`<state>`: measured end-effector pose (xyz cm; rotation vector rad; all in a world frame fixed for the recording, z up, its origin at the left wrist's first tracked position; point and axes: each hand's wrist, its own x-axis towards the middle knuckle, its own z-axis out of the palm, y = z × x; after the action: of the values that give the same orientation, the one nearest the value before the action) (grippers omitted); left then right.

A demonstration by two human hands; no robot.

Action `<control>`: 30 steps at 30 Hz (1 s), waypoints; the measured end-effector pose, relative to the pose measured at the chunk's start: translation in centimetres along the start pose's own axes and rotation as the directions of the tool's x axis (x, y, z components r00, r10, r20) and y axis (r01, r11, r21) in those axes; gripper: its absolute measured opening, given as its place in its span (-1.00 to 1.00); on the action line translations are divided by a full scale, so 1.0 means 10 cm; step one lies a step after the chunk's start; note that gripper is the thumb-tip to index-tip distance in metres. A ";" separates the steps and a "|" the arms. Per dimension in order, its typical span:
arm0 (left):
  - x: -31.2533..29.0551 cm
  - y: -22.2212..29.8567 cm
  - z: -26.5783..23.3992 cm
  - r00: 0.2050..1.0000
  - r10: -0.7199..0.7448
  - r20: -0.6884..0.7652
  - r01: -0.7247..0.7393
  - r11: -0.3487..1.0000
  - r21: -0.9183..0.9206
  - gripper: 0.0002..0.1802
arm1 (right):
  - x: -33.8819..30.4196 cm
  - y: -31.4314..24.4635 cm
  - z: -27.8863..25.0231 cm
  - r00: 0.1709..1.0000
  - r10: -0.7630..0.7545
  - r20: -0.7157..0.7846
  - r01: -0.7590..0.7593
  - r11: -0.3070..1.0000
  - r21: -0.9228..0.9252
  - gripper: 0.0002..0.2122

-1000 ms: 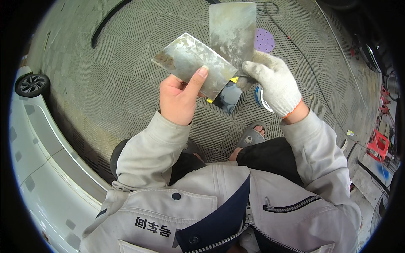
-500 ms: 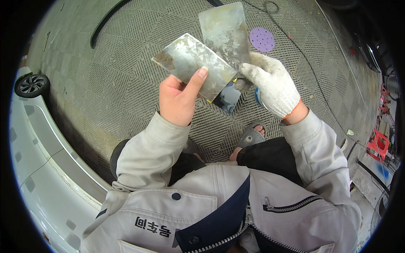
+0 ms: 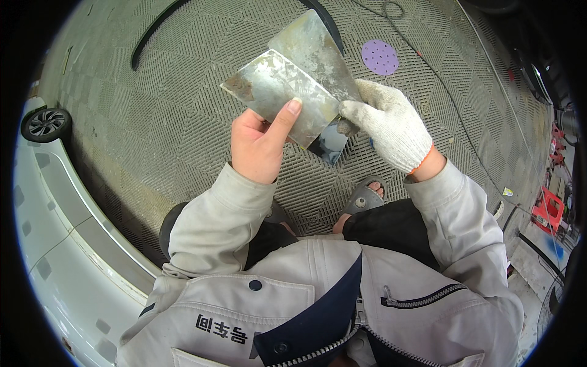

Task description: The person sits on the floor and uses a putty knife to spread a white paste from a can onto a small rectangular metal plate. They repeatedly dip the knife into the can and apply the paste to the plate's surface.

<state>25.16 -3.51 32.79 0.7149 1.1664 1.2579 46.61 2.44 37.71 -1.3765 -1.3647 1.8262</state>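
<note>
My bare left hand (image 3: pixel 260 142) is closed on a flat metal putty knife (image 3: pixel 278 88), thumb on top of the blade. The blade is smeared with pale residue and has a rusty brown patch at its left corner. In my right hand (image 3: pixel 391 125), which wears a white knit glove with an orange cuff, a second metal putty knife (image 3: pixel 312 46) is gripped by its narrow end. Its wide blade slants up and left, and the left knife's blade overlaps its lower part. Below the blades, a dark and glossy flat piece (image 3: pixel 330 145) is partly hidden.
A purple perforated sanding disc (image 3: pixel 380 57) lies on the grated floor (image 3: pixel 183 122). A black curved strip (image 3: pixel 143 46) lies beyond the blades. White car bodywork (image 3: pixel 85 244) and a wheel (image 3: pixel 46 124) stand at left. A thin cable (image 3: pixel 449 92) and a red stand (image 3: pixel 548 210) are at right.
The right putty knife has swung left and down, so its blade overlaps more with the left one. My right hand has shifted slightly left; the left hand stays nearly still.
</note>
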 end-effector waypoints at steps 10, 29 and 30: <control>0.00 -0.01 0.01 1.000 0.007 -0.003 -0.007 1.000 -0.006 -0.73 | 0.05 0.05 -0.03 0.999 -0.005 0.037 0.007 0.999 -0.046 -0.54; 0.01 -0.03 0.01 1.000 0.019 -0.008 -0.019 1.000 -0.024 -0.72 | 0.02 0.03 -0.05 0.998 -0.044 0.051 0.049 0.994 -0.100 -0.55; 0.01 -0.03 0.01 1.000 0.016 -0.011 -0.016 1.000 -0.025 -0.72 | 0.02 0.04 -0.05 0.997 -0.051 0.055 0.056 0.993 -0.101 -0.55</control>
<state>25.34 -3.49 32.49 0.7009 1.1532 1.2895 47.04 2.67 37.25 -1.3379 -1.5263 1.7909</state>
